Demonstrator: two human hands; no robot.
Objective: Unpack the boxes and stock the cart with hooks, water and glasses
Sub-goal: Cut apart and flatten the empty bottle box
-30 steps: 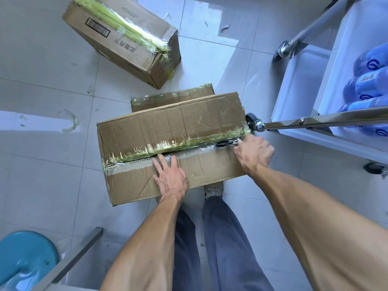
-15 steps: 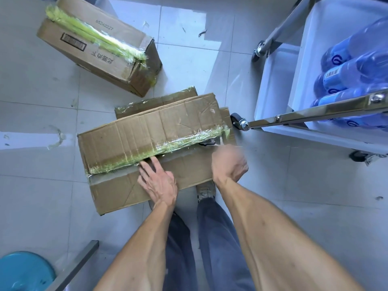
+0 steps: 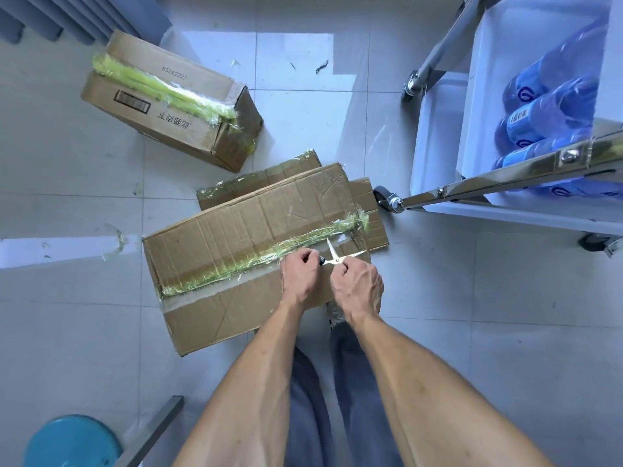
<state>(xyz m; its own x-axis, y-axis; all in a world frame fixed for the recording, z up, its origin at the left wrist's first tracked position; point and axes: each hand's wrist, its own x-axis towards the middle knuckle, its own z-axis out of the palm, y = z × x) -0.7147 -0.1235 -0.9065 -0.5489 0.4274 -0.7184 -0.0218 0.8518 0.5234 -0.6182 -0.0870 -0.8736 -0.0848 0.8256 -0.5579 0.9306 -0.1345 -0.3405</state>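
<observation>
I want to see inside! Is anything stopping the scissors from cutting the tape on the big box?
Nothing visible. The open scissors, held by both hands, sit right over the tape on the box.

Both bare forearms reach forward and down, wrists close together; left hand (image 3: pixel 298 276) curled tight, knuckles up; right hand (image 3: pixel 358 285) curled beside it, fingers pinched.

Bright daylight, floor glare, wide-angle edge distortion, sharp.
</observation>
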